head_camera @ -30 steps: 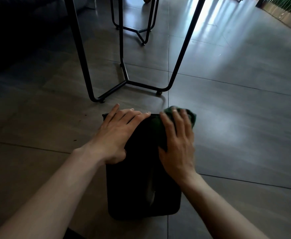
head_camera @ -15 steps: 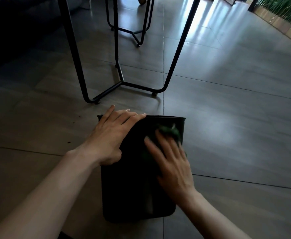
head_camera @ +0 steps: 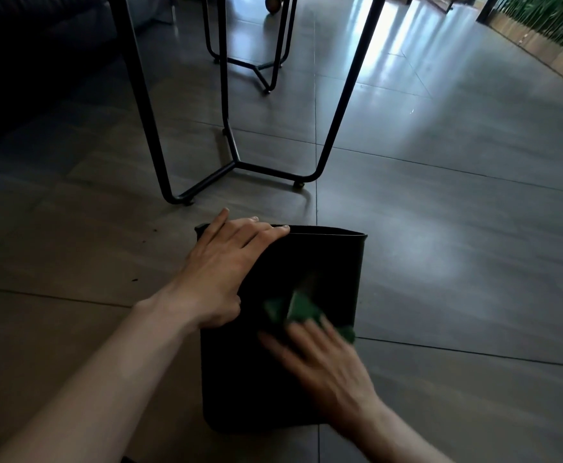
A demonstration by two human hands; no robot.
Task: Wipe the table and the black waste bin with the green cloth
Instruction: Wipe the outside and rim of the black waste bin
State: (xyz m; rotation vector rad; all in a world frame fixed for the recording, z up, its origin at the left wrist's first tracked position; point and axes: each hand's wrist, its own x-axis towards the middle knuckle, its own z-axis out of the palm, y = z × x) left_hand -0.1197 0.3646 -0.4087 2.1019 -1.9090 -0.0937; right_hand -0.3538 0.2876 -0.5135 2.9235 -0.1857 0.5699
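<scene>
Grey tiled floor [head_camera: 440,212]: black waste bin [head_camera: 327,262]; left hand [head_camera: 221,272] flat, fingers extended, at 10 o'clock; blurred right hand [head_camera: 323,365] pressing green cloth [head_camera: 302,309], fingers spread.

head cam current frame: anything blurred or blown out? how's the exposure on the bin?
Head view: right hand and green cloth are motion-smeared; left hand on the bin's rim is sharp. Black waste bin is underexposed, nearly featureless. Glare streaks across the floor tiles at upper right; upper left falls into deep shadow. Table legs splay outward, probably wide-angle distortion.
</scene>
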